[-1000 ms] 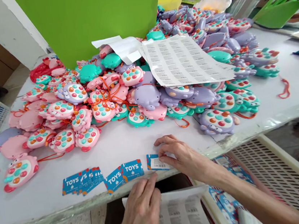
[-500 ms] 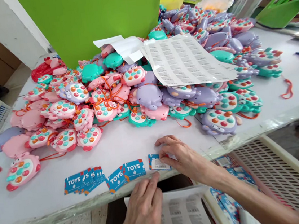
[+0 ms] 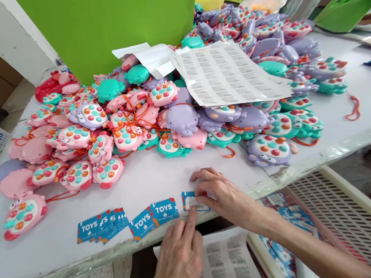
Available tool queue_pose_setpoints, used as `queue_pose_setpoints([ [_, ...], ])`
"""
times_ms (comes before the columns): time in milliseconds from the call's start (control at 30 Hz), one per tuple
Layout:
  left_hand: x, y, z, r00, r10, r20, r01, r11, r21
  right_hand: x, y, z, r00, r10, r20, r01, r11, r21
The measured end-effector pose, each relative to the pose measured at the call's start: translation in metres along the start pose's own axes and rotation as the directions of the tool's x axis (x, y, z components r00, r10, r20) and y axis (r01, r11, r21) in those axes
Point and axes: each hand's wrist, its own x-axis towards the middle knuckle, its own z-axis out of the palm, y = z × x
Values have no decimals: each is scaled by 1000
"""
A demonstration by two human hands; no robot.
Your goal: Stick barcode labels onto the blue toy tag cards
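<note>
A blue card (image 3: 185, 196) lies near the table's front edge with a white barcode sticker (image 3: 195, 203) on its face. My right hand (image 3: 221, 193) is at the sticker's right end, thumb and forefinger closed on it and the other fingers curled above. From below, my left hand (image 3: 181, 252) reaches in with its forefinger stretched out, the tip at the sticker's lower edge; it grips nothing. To the left lie two blue TOYS cards (image 3: 164, 211) and an overlapping row of more TOYS cards (image 3: 90, 227).
Pink, purple and teal animal-shaped toys (image 3: 183, 119) with orange cords are heaped behind. Barcode sheets (image 3: 228, 73) rest on the heap; another sticker sheet (image 3: 225, 260) is below the table edge. A white crate (image 3: 342, 201) stands at lower right, and a green panel (image 3: 113, 21) rises behind.
My left forefinger has moved up to the sticker's lower edge. The sticker now sits more within the card's outline. My right hand stays at its right end.
</note>
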Motion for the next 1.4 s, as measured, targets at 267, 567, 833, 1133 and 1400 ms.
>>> queue_pose_setpoints([
  [267,-5,-3,7,999,-5,-39,6,1000,25,-3,7,1,997,-21,-78,22,1000,2],
  [567,-5,-2,10,997,-31,-75,31,1000,-7,19,13,13,974,-30,-225,-39,955,-295],
  [833,-7,-1,18,996,-47,-75,47,999,-5,-8,26,9,963,-68,-262,-22,945,-327],
  [1133,-33,5,16,981,-85,-175,71,994,-84,-31,8,25,972,-224,-66,183,905,-385],
  [1400,-63,-2,18,916,-171,-364,165,985,-47,-45,21,32,915,-399,69,377,778,-503],
])
